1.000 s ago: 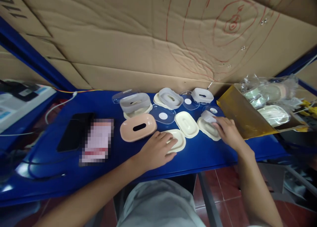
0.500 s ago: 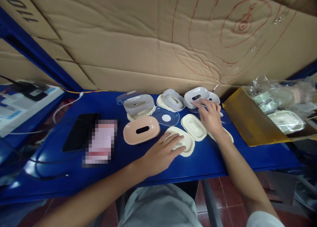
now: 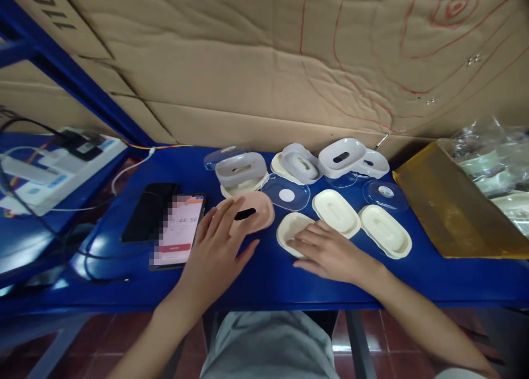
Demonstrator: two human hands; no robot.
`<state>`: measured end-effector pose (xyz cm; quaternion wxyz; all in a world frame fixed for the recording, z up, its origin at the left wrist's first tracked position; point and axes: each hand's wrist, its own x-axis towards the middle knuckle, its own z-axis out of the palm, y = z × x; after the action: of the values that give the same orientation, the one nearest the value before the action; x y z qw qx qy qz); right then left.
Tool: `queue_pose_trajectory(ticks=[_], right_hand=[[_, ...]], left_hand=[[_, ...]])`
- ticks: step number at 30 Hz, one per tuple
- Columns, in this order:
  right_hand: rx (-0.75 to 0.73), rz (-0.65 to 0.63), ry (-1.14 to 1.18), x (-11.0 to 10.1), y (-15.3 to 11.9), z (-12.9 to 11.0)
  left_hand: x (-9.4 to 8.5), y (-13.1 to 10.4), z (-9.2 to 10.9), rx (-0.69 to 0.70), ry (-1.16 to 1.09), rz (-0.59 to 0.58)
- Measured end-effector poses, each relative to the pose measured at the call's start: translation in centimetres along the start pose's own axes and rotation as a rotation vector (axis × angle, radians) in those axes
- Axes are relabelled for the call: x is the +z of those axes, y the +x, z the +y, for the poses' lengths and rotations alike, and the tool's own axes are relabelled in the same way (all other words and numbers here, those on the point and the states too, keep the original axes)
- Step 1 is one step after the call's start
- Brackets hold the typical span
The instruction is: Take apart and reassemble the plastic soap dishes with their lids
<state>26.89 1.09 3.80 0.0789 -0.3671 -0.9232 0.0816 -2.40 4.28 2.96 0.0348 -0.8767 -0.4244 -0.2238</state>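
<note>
My left hand [image 3: 219,238] is open, fingers spread over the left part of a pink oval dish [image 3: 264,216] with a dark slot in its middle. My right hand [image 3: 328,252] lies open over a cream oval tray [image 3: 291,225], covering its right part; whether the fingertips touch it I cannot tell. Two more cream trays, a middle one [image 3: 336,212] and a right one [image 3: 388,233], lie beside it. Behind them is a clear lid [image 3: 268,194] with a round white sticker. Pale grey slotted dishes, one [image 3: 351,150] leaning on others, stand along the back.
A phone [image 3: 177,241] with a lit screen and a black slab [image 3: 142,219] lie at the left, near a white power strip [image 3: 97,158] and cables. An open carton [image 3: 463,208] with plastic-wrapped pieces stands at the right. The cardboard wall [image 3: 231,65] closes off the back.
My left hand has moved left from the cream tray to the pink dish. My right hand has come from the grey dishes at the back to that cream tray. The view has shifted.
</note>
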Motion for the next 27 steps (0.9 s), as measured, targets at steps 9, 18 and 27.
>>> queue_pose_trajectory(ticks=[9,18,27], right_hand=[[-0.063,0.092,0.224,0.5,-0.5,0.5],[0.090,0.473,0.219,-1.7,-1.1,1.7],[0.090,0.241,0.191,-1.7,-1.9,3.3]], left_hand=[[0.3,-2.4,0.4,-0.068,-0.198,0.090],[1.1,-0.7,6.7,0.002,-0.330,0.236],[3.7,-0.2,8.4,0.105,-0.197,0.076]])
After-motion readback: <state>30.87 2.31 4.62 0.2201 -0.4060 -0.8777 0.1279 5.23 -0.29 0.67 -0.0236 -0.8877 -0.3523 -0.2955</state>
